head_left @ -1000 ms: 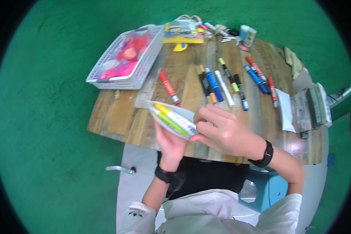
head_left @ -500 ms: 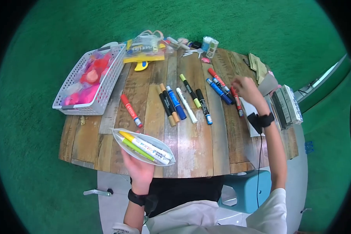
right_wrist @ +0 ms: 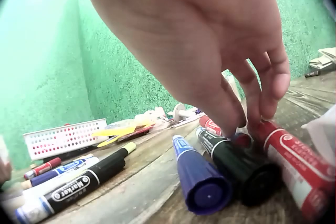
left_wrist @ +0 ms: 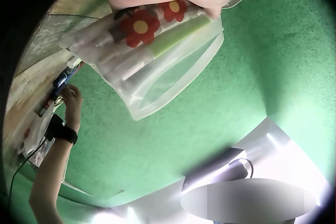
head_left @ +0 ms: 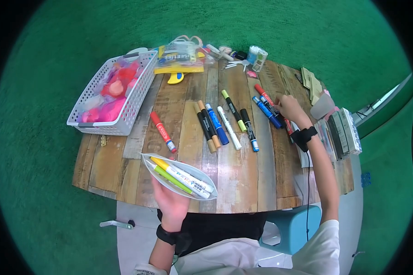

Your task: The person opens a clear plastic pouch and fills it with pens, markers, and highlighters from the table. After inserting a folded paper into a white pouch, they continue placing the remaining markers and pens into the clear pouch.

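In the head view my left hand [head_left: 172, 204] holds a pale, see-through pouch [head_left: 202, 176] from below, its mouth spread wide. Inside lie a yellow-ended white marker [head_left: 160, 162] and a lime-green one [head_left: 172, 178]. Red flowers [left_wrist: 140, 27] decorate the pouch's side in the left wrist view. My right hand [head_left: 291, 110] reaches down among markers at the table's right. Its bent fingertips are at the end of a red marker [right_wrist: 299, 163], beside a black marker [right_wrist: 236, 166] and a blue marker [right_wrist: 202, 176]. I cannot tell whether they pinch one.
Several more markers [head_left: 227, 128] lie across the middle of the wooden table [head_left: 243, 183]. A white basket [head_left: 137, 107] with pink and red items stands at the left. Behind are a yellow-edged bag [head_left: 179, 59] and cotton swabs [head_left: 236, 63]. Boxes [head_left: 346, 130] stand at the right edge.
My right hand has left the pouch's mouth, moved right and lowered onto the markers there. My left hand still holds the pouch with its markers. The head view has shifted.
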A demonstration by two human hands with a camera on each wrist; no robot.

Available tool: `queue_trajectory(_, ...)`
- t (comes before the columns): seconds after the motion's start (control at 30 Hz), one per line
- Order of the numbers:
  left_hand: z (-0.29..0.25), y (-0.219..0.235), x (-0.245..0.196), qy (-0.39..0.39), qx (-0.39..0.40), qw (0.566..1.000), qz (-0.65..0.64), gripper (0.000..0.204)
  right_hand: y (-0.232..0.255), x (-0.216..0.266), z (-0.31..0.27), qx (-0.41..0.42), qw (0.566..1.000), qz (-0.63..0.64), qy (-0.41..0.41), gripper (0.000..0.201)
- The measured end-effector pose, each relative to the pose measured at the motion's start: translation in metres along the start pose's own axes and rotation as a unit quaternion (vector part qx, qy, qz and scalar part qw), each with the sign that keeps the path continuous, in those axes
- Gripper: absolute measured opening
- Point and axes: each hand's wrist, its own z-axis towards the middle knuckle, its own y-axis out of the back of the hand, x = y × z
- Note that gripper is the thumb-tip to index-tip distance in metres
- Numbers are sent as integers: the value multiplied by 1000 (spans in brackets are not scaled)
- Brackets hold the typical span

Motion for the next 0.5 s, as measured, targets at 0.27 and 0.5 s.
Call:
queue_trajectory(0.27, 0, -2, 0, 10, -46, 999, 1, 54, 14, 132, -5, 43, 967, 194, 161, 15)
queue_trajectory(0.5, -1, -2, 0, 4, -8, 999, 35, 57, -8, 218, -14, 26, 986, 83, 142, 36)
